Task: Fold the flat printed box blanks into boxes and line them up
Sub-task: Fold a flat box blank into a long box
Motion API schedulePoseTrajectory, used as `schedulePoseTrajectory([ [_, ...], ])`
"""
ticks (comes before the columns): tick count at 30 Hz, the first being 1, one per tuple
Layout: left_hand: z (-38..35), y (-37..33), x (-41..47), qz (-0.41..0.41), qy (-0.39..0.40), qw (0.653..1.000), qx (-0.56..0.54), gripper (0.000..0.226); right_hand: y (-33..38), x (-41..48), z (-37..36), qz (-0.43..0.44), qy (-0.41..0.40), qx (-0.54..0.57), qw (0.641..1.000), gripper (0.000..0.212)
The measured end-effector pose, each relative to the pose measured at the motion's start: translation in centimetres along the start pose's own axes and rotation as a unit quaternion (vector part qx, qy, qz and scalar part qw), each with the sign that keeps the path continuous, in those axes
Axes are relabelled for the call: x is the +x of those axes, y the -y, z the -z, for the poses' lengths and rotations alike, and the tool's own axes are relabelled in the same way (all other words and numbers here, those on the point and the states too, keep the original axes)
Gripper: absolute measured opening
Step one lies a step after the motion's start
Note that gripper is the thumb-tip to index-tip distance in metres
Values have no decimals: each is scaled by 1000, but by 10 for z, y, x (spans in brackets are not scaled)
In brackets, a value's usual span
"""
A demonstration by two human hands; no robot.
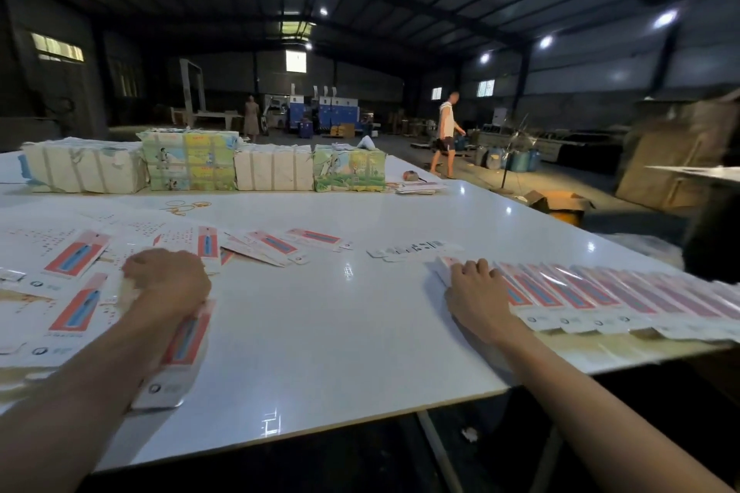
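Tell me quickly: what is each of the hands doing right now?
Left hand: grips a folded box.
Right hand: open, resting on the row of boxes.

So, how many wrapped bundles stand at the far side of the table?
4, in one row along the far edge of the table, left to right: leftmost white bundle, green printed bundle, second white bundle, rightmost printed bundle. Others may be hidden behind them.

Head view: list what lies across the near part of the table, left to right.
Scattered flat blanks → left hand gripping a box → bare white table → right hand on the row's left end → row of folded boxes.
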State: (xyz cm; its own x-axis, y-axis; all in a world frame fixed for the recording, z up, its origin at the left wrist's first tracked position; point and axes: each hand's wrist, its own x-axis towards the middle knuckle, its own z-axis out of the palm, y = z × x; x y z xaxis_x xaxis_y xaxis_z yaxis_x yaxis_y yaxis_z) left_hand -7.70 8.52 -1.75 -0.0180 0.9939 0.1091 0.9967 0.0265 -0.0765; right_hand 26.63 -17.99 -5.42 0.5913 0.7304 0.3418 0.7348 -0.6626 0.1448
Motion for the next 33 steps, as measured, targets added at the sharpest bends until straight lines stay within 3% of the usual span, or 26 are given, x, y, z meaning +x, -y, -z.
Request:
schedulePoseTrajectory([
  [5, -5, 21, -2, 12, -14, 999, -45, 55, -14, -4, -4, -23, -12, -19, 999, 39],
  [9, 3, 35, -9, 13, 3, 996, -90, 69, -21, -2, -1, -48, -16, -60, 997, 38],
  [14, -2, 44, -4, 30, -13, 980, -194, 63, 18, 14, 8, 11, -82, 11, 996, 39],
  [16, -2, 47, 4, 16, -18, 978, -207, 77, 46, 20, 13, 60, -108, 45, 991, 37],
  [19, 3, 57, 10, -10, 6, 983, -184, 116, 92, 26, 21, 130, -145, 92, 976, 28],
  [21, 5, 58, 8, -7, -14, 987, -162, 127, 120, 27, 23, 174, -159, 123, 964, 27],
  [28, 7, 51, -3, -44, -104, 988, -109, 105, 159, 17, -2, 284, -115, 143, 941, 22],
  [31, 14, 48, -6, -58, -153, 981, -104, 105, 153, 20, -7, 287, -102, 153, 940, 23],
  [33, 25, 43, -6, -65, -163, 975, -137, 87, 152, 21, -7, 276, -99, 177, 940, 23],
])
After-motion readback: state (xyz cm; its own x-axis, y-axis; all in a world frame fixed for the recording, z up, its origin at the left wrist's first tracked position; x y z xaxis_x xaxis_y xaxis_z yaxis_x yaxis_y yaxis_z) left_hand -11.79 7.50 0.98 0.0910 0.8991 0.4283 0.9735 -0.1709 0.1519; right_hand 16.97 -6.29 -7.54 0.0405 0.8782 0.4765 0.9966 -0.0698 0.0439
